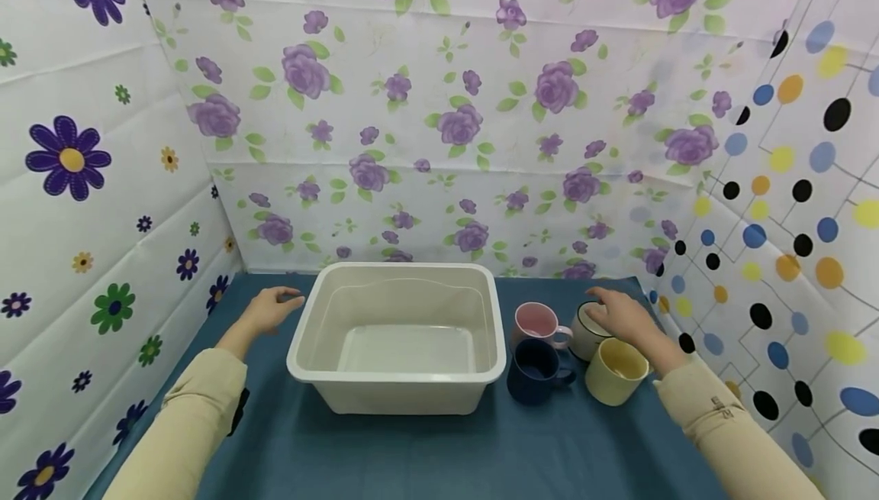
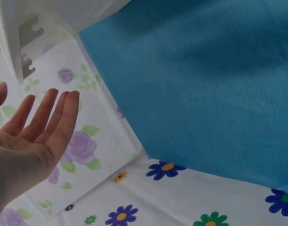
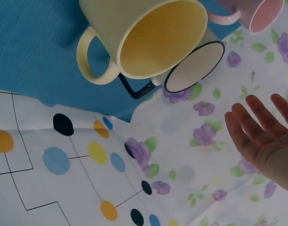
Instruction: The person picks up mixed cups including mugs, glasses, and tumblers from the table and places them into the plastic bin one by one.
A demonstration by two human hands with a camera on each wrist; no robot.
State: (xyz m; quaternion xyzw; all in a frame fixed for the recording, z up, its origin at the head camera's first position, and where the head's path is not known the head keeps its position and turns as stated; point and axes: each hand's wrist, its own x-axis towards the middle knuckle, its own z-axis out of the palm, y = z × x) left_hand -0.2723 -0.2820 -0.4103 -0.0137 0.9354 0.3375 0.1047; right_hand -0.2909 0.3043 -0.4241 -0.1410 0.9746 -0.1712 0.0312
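Observation:
My left hand hovers left of a cream plastic basin, fingers relaxed near its rim and holding nothing. Over the mugs on the right is my right hand, empty, its fingers loosely extended in the right wrist view. Beneath it in the head view stands a white mug with a dark rim, partly hidden by the hand. A yellow mug stands in front of that one. To their left are a pink mug and, nearer me, a dark blue mug.
A blue cloth covers the table under the basin and mugs. Behind rises a floral sheet; a flower-print sheet hangs on the left and a dotted sheet on the right. The basin's inside shows only its bare floor.

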